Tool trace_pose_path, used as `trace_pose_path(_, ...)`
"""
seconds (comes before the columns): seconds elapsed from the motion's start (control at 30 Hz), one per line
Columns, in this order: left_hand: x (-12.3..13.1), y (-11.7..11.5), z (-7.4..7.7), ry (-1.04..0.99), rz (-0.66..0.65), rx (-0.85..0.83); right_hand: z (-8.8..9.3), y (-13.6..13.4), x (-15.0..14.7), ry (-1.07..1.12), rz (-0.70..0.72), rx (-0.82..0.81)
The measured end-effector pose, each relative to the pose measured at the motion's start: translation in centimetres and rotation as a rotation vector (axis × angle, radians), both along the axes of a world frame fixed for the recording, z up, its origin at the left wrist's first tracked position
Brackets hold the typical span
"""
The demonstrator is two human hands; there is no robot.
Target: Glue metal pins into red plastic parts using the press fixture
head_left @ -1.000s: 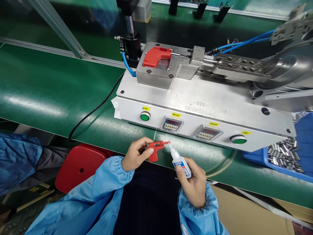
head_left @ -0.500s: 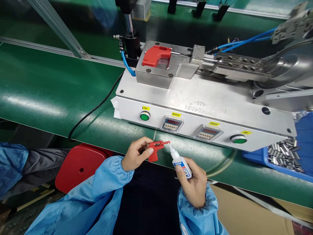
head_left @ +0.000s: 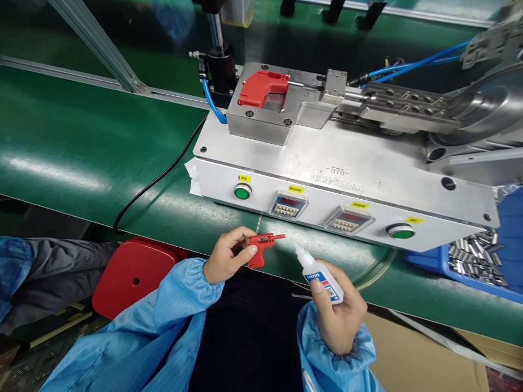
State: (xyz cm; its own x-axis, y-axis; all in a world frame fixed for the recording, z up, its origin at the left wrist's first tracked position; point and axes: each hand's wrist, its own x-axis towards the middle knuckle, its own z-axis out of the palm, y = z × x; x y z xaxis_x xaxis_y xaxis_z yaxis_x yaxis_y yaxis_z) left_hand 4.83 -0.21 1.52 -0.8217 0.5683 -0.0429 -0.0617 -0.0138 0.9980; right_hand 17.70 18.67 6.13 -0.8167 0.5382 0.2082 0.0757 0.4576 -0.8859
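Observation:
Between the thumb and fingers of my left hand (head_left: 231, 256) is a red plastic gun-shaped part (head_left: 261, 250), its thin barrel pointing right. My right hand (head_left: 341, 310) is closed around a white glue bottle (head_left: 322, 280) with a blue Loctite label. The bottle tilts up to the left, and its nozzle stands apart from the barrel tip. Beyond both hands sits a fixture machine (head_left: 261, 169) with green buttons and small counters. Another red part (head_left: 265, 89) lies in its metal block, with a metal rod at its right end.
A blue bin (head_left: 433, 267) at the right holds several short metal cylinders (head_left: 476, 258). A red stool (head_left: 134, 277) is at the left, near another person's grey-clad leg (head_left: 69, 272). A black cable (head_left: 159, 182) crosses the green bench (head_left: 81, 141).
My right hand has drawn the glue bottle away from the barrel tip, to the right and slightly toward me. My left hand and the red part have stayed nearly still.

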Motion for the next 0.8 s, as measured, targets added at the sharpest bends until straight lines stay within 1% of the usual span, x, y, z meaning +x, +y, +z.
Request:
trace_pose_path(0.13,0.0,0.0,0.0,0.001,0.001,-0.016,0.1,-0.3,-0.2,-0.003,-0.004,0.019)
trace_pose_path(0.27,0.0,0.0,0.1,0.019,0.000,-0.018,0.9,-0.8,-0.3,-0.063,-0.002,0.043)
trace_pose_path(0.4,0.0,0.0,0.1,0.032,-0.006,-0.019,1.4,-0.8,-0.5,-0.053,-0.002,0.064)
trace_pose_path(0.8,-0.1,0.1,0.3,0.056,-0.020,-0.008,1.4,-0.7,-0.6,-0.069,0.000,0.075)
